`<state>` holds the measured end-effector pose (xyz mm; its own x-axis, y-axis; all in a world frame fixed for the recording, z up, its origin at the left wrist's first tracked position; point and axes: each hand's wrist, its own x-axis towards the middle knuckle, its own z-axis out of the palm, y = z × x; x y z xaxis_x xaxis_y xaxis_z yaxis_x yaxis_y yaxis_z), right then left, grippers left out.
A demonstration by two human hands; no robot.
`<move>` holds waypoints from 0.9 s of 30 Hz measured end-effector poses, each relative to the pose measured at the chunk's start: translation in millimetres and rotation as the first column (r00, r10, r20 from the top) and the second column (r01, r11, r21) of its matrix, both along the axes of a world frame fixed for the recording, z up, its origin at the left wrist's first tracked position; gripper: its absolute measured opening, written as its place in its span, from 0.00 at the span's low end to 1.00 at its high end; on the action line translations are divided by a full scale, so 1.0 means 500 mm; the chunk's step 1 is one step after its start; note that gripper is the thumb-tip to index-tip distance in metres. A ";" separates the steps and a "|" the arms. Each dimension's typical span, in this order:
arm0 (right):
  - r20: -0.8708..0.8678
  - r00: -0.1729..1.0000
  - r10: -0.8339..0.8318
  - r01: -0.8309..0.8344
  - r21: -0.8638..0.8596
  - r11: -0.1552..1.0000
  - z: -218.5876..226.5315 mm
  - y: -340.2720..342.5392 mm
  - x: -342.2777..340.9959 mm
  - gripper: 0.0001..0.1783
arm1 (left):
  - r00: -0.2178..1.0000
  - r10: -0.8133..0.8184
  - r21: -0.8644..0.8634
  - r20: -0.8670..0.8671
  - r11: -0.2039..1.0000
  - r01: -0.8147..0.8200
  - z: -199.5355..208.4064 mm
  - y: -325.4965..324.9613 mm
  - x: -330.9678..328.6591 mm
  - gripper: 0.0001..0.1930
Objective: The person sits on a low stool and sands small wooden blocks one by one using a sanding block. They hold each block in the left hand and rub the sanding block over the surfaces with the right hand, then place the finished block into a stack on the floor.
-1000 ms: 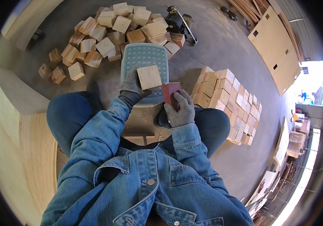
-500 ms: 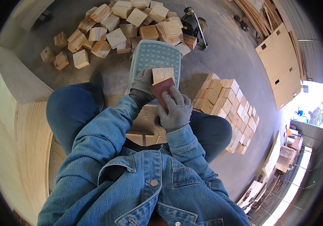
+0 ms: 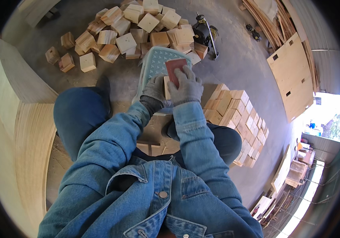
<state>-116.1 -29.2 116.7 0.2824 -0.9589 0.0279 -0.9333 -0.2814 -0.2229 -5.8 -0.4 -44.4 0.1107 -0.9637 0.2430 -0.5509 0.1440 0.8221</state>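
My left hand (image 3: 154, 91), in a grey glove, grips a pale wooden block (image 3: 166, 88) from its left side. My right hand (image 3: 186, 86), gloved too, presses a flat reddish-brown sanding pad (image 3: 175, 68) onto the block's top. Only a narrow strip of the block shows, since the pad and the right hand cover the rest. Both hands are over a light blue-green plastic stool (image 3: 156, 63) with a patterned top, between my knees.
Loose wooden blocks (image 3: 126, 43) lie heaped beyond the stool. A black tool with a metal bar (image 3: 210, 35) lies beside them. Right of my knee is a neat stack of blocks (image 3: 241, 119). Curved plywood (image 3: 33, 146) stands at left; a board with slots (image 3: 291, 77) leans at right.
My right hand has pushed the sanding pad away from me over the block, covering most of it. My left hand has shifted slightly right and nearer with the block.
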 end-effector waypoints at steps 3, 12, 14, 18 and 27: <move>-0.016 0.998 0.060 -0.061 -0.063 0.996 -0.013 0.071 -0.037 0.31 | 0.999 0.022 0.008 -0.044 1.000 -0.021 -0.011 0.010 0.009 0.44; 0.084 0.980 0.178 -0.164 -0.152 0.975 -0.024 0.204 -0.121 0.30 | 0.998 0.006 0.090 -0.061 0.996 -0.001 0.038 0.017 0.010 0.45; 0.106 0.979 0.177 -0.157 -0.170 0.973 -0.028 0.195 -0.121 0.29 | 0.999 0.007 0.075 -0.047 0.997 -0.004 0.035 0.017 0.008 0.46; 0.077 0.985 0.156 -0.140 -0.176 0.974 -0.023 0.126 -0.088 0.28 | 0.999 0.014 0.076 -0.034 0.997 -0.011 0.039 0.024 0.009 0.47; 0.007 1.000 -0.003 0.004 -0.106 0.994 -0.036 -0.042 -0.032 0.30 | 0.995 0.034 0.127 -0.095 0.992 -0.021 0.043 0.014 -0.003 0.46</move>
<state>-132.2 -50.4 98.5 0.2784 -0.9514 0.1314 -0.9329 -0.3004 -0.1987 -7.5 6.4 -22.8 0.1548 -0.9822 0.1068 -0.4699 0.0219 0.8824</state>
